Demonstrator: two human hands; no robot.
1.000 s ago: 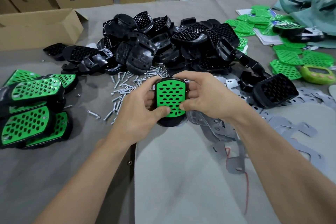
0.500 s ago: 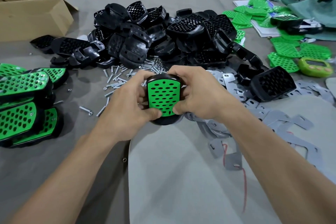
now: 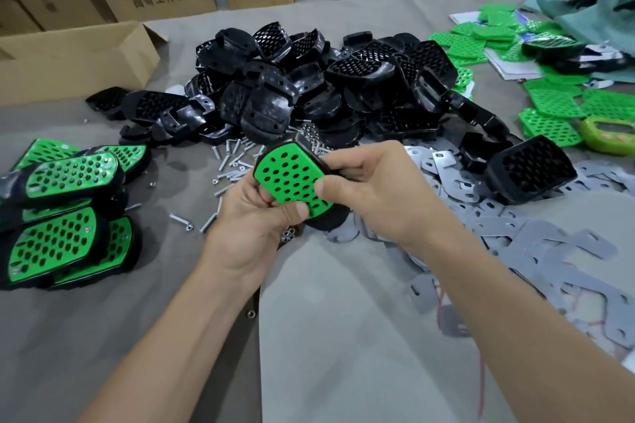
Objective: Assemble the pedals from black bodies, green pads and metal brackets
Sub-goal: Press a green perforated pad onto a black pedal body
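Clamping fingers round one pedal [image 3: 290,178], the left hand [image 3: 251,216] sat at seven o'clock, the right hand [image 3: 374,196] at three; black bodies [image 3: 326,86] lay heaped at twelve.

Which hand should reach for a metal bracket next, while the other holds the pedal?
Right, I'd judge. The metal brackets lie spread on the table just beyond and beneath the right hand. The left hand grips the pedal from below and could probably hold it alone.
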